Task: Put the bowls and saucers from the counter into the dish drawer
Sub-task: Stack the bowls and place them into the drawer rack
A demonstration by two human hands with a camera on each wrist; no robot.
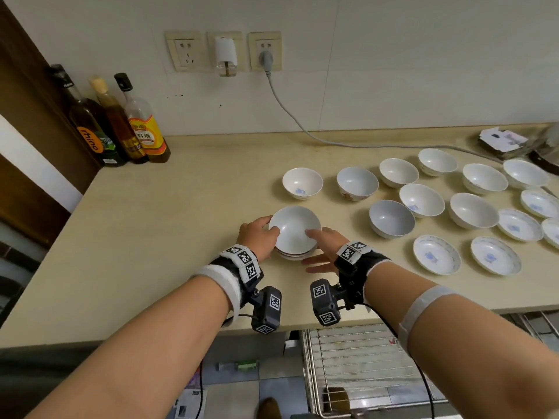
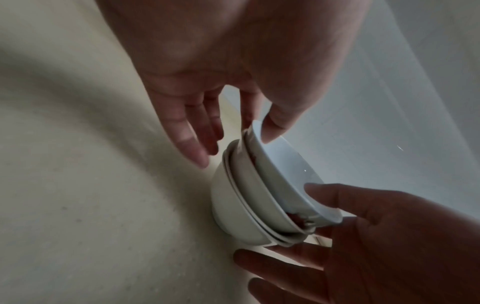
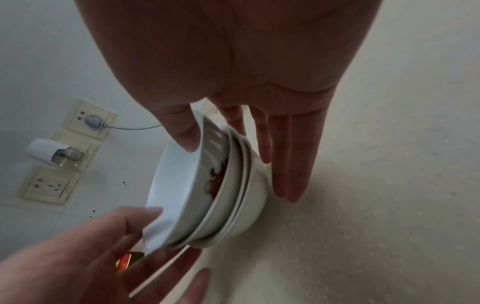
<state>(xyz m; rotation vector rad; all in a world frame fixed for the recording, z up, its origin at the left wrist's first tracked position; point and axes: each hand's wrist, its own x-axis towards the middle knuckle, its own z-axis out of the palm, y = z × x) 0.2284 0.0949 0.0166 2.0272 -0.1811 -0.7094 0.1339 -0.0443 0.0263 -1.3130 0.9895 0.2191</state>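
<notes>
A stack of several white bowls (image 1: 295, 234) stands on the beige counter (image 1: 151, 222) near its front edge. My left hand (image 1: 257, 237) holds the stack's left side, thumb over the top bowl's rim. My right hand (image 1: 323, 246) holds the right side the same way, with its fingers stretched low along the counter. In the left wrist view the stack (image 2: 259, 195) sits between my left hand (image 2: 233, 144) and my right hand (image 2: 363, 236). The right wrist view shows the stack (image 3: 182, 195), a red pattern on one bowl, my right hand (image 3: 241, 164) and my left hand (image 3: 103, 246).
Several loose bowls (image 1: 390, 217) and saucers (image 1: 435, 254) cover the counter to the right. Three bottles (image 1: 121, 125) stand at the back left. A grey cable (image 1: 290, 116) runs from a wall socket. A wire dish rack (image 1: 348, 367) is pulled out below the counter edge.
</notes>
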